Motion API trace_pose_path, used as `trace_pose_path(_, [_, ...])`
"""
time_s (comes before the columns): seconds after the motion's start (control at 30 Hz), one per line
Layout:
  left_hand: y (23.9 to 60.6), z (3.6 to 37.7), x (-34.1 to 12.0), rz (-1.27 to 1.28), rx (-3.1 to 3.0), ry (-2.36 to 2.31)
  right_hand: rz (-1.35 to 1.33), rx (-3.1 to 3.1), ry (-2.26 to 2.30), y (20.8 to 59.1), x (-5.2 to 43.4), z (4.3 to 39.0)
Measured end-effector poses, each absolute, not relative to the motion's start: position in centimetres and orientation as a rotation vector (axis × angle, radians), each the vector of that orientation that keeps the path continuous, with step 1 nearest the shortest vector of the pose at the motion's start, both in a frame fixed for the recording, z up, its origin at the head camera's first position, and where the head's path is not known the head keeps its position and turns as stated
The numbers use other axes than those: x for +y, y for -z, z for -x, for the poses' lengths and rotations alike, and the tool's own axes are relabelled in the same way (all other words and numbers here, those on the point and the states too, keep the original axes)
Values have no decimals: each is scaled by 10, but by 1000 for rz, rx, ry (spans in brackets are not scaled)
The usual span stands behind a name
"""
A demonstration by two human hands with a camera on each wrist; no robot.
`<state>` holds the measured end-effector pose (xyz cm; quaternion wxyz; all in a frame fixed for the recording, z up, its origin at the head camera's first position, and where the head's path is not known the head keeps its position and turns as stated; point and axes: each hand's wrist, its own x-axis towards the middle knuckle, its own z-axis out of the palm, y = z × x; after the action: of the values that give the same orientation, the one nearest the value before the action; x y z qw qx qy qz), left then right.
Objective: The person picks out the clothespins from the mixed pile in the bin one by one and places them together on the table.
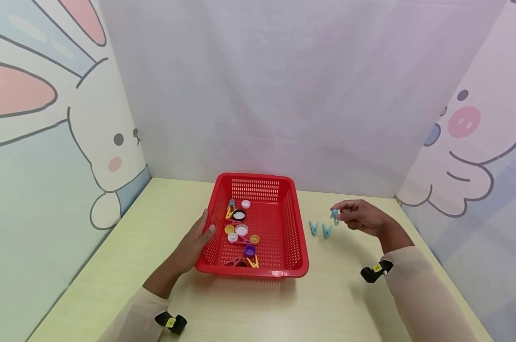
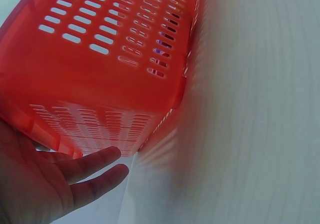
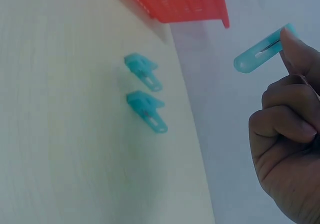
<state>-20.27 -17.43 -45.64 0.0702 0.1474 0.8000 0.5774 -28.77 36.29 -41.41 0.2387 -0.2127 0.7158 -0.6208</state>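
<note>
The right hand [image 1: 362,217] pinches a blue clothespin [image 1: 335,217] above two more [image 1: 320,230] on the bench [image 1: 339,304]. The left hand [image 1: 196,242] rests open-fingered against the red basket [image 1: 294,228]. No writing is readable.

One red basket [image 1: 295,223] stands on the table. Three blue clothes pegs are outside it: two [image 1: 313,228] [image 1: 326,231] lying side by side on the table, one [image 1: 335,217] pinched in the right hand [image 1: 362,216]. Inside the basket lie about seven bottle caps [image 1: 241,230] in white, black, yellow and purple, and roughly five more pegs [image 1: 252,261], blue, yellow and red; the red ones are hard to count against the basket floor
</note>
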Motion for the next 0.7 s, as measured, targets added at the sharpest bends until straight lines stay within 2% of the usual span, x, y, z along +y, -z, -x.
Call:
trace_pose_path(0.27, [456, 203, -175, -430, 2414, -1728, 478, 2059, 1599, 423, 381, 289])
trace_pose_path(0.7, [457, 203, -175, -434, 2409, -1728, 383, 2284, 1329, 428, 381, 291])
